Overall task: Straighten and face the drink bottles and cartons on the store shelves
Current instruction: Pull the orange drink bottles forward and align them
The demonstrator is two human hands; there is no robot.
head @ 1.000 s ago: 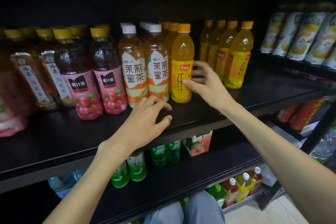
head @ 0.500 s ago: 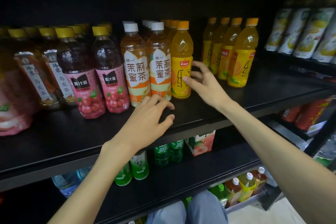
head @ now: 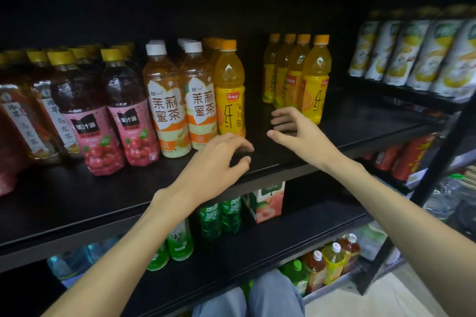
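Both hands hover above the front edge of the black metal shelf (head: 77, 203), grasping nothing. The left hand (head: 213, 162) hangs with fingers loosely curled just before the lone orange-capped yellow juice bottle (head: 230, 90), which stands upright beside two white-capped tea bottles (head: 180, 100), label forward. The right hand (head: 296, 131), fingers relaxed and spread, sits in the gap near the row of four yellow juice bottles (head: 315, 80). That row probably comes next: gripping its front bottle and closing the gap.

open gap (head: 255, 100) between orange bottle rows (head: 298, 72)
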